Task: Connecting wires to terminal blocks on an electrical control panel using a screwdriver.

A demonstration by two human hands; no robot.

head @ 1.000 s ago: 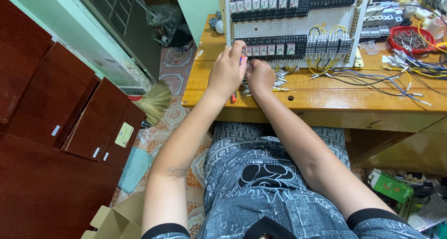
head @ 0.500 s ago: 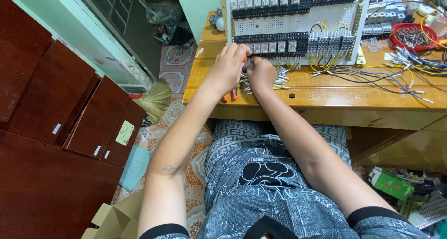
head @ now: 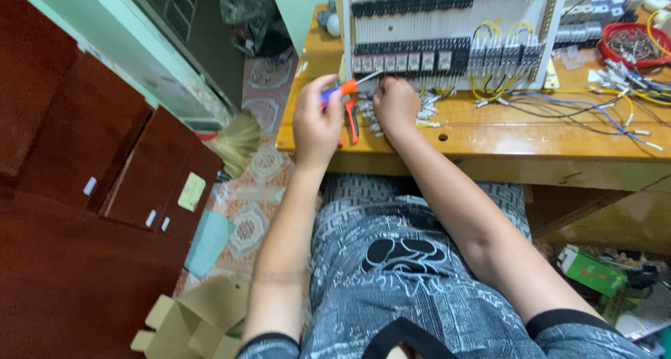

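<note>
**Head view: screwdriver held at the terminal row**

Head camera shows the left hand [head: 318, 121] closed around an orange-handled screwdriver [head: 347, 86], its shaft pointing toward two o'clock at the lower row of black terminal blocks [head: 409, 57] on the white panel [head: 447, 27]. The right hand [head: 396, 106] is curled at the white-tipped wire ends [head: 426, 111] just below that row; whether it pinches one I cannot tell. Good practice, I judge: seat the tip squarely, hold the wire steady. Red-handled pliers [head: 351, 118] lie on the wooden bench [head: 489, 132], between the hands.
</note>
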